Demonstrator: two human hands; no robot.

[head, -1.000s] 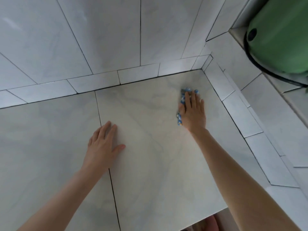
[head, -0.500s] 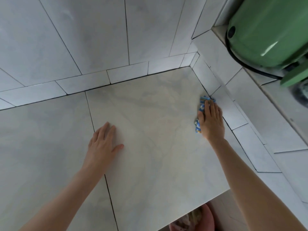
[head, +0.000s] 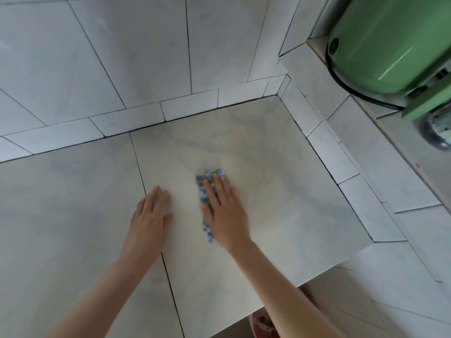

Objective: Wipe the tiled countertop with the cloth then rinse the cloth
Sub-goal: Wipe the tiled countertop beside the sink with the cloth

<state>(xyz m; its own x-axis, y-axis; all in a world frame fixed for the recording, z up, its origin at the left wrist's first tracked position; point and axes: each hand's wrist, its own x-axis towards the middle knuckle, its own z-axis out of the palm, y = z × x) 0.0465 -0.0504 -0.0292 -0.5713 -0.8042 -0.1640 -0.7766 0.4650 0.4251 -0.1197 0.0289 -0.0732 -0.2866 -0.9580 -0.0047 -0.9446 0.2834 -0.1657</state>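
Note:
A blue-and-white patterned cloth lies on the pale tiled countertop, near the middle of the right-hand tile. My right hand lies flat on top of it with straight fingers, pressing it down; only the cloth's left edge and far end show. Just to the left, my left hand rests palm down on the bare tile beside the dark grout line, fingers straight, holding nothing.
Tiled walls meet in a corner at the back right. A green rounded appliance with a black cord sits on a ledge at upper right. The counter's front edge runs along the lower right, with something pink below it.
My right hand has slid the cloth from the right wall edge leftward and toward me, to the tile's middle near my left hand. The left hand has stayed put.

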